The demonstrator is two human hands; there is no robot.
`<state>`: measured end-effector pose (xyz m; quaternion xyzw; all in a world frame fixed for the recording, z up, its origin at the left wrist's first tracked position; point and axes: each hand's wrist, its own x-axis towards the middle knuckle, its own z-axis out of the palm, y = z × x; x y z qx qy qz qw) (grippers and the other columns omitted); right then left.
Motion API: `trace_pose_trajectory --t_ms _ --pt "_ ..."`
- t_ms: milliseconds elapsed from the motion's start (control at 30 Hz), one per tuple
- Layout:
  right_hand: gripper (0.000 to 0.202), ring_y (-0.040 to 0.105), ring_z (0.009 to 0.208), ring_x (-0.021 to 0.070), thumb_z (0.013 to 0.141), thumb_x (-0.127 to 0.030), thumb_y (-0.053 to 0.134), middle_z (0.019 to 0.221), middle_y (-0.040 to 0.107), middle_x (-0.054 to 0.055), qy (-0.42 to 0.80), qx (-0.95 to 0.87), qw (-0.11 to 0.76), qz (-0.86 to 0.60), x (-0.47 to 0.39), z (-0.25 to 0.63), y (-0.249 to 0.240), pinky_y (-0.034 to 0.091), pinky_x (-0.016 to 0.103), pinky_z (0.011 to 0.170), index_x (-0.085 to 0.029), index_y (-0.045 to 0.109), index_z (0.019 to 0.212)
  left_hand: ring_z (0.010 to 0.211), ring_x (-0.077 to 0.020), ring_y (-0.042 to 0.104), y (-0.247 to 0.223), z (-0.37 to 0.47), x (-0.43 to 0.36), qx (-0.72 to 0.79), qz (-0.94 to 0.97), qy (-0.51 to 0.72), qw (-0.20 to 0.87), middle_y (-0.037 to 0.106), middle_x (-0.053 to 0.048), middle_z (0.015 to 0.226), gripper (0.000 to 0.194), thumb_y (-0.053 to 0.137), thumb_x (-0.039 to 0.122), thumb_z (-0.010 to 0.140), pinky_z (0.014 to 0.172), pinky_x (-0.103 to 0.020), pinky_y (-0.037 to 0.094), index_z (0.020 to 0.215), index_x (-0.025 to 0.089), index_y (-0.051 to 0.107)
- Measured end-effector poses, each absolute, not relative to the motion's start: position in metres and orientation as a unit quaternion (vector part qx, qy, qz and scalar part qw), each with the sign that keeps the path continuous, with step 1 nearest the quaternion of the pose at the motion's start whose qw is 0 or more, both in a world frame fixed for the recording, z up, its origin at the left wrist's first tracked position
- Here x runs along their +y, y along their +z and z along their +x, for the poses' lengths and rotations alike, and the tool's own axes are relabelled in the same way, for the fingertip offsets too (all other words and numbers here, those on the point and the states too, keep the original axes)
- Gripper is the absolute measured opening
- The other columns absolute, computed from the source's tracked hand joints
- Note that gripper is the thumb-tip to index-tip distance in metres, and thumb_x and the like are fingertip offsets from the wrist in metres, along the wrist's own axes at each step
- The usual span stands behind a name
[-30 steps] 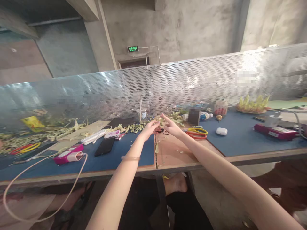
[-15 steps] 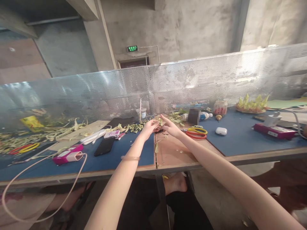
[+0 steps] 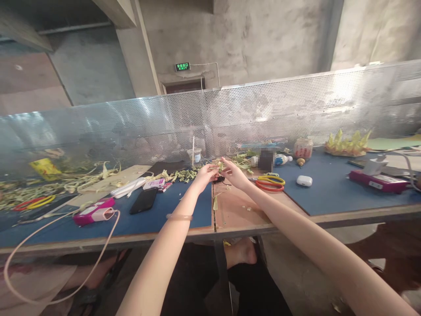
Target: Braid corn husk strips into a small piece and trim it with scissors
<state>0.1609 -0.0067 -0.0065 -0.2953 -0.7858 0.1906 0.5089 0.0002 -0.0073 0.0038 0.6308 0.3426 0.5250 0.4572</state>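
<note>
Over the seam between the blue and bare boards, my left hand (image 3: 205, 176) and my right hand (image 3: 233, 174) meet at the fingertips. Both are closed in a pinch on a small pale yellow-green leafy piece (image 3: 220, 166), too small to make out fully. A bangle (image 3: 179, 217) circles my left wrist. Just below the fingers lies a small black item (image 3: 221, 179), partly covered. To the left is a pile of small green pieces (image 3: 187, 174); pale green strips (image 3: 243, 160) lie behind my right hand. Scissors with red and yellow handles (image 3: 270, 182) rest to the right.
A black phone (image 3: 144, 201) and magenta box (image 3: 94, 212) with a looping cable are on the left. Rightward sit a white earphone case (image 3: 304, 181), a jar (image 3: 303, 149) and another magenta box (image 3: 378, 181). A perforated metal screen (image 3: 230, 118) runs along the back.
My fingers have shifted slightly around the leafy piece, and more of it shows between them. The rest of the table looks the same.
</note>
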Motion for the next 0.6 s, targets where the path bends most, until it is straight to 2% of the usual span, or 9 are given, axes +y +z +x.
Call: trace_pose_trajectory --t_ms 100,200,300,467,600 --pt "0.067 0.051 0.059 0.0072 0.075 -0.013 0.049 0.126 0.047 0.011 0.196 -0.792 0.489 -0.307 -0.007 0.16 -0.003 0.049 0.027 0.061 -0.02 0.028 0.139 0.069 -0.0116 0.059 0.003 0.001 -0.007 0.349 0.627 0.526 0.457 0.061 -0.003 0.086 0.019 0.053 0.026 0.085 0.061 -0.028 0.051 0.098 0.012 0.057" --pt "0.068 0.046 0.05 0.0051 0.072 -0.007 0.051 0.108 0.058 0.01 0.204 -0.809 0.454 -0.314 -0.007 0.16 0.005 0.046 0.025 0.055 -0.015 0.032 0.137 0.073 -0.013 0.059 0.002 0.001 -0.006 0.356 0.619 0.53 0.456 0.06 -0.004 0.092 0.022 0.053 0.027 0.085 0.064 -0.03 0.051 0.101 0.013 0.056" --pt "0.063 0.05 0.057 0.0063 0.073 -0.005 0.054 0.103 0.06 0.007 0.212 -0.822 0.431 -0.305 -0.003 0.158 0.015 0.047 0.025 0.06 -0.017 0.038 0.132 0.078 -0.0144 0.06 0.001 -0.001 -0.003 0.36 0.609 0.541 0.455 0.06 -0.005 0.097 0.024 0.052 0.027 0.085 0.066 -0.032 0.052 0.104 0.013 0.055" --pt "0.031 0.058 0.067 0.0111 0.083 -0.022 0.057 0.088 0.061 0.002 0.268 -0.83 0.398 -0.284 0.011 0.149 0.023 0.05 0.028 0.063 -0.014 0.053 0.112 0.085 -0.017 0.059 0.002 -0.005 0.0 0.367 0.596 0.557 0.448 0.058 -0.007 0.104 0.027 0.052 0.028 0.085 0.072 -0.036 0.051 0.108 0.014 0.054" --pt "0.029 0.059 0.07 0.0119 0.084 -0.025 0.056 0.089 0.062 0.002 0.324 -0.817 0.398 -0.265 0.015 0.144 0.021 0.05 0.03 0.066 -0.014 0.054 0.111 0.088 -0.0179 0.059 0.002 -0.007 0.001 0.371 0.589 0.562 0.446 0.057 -0.008 0.107 0.029 0.052 0.029 0.085 0.074 -0.037 0.051 0.11 0.014 0.053"
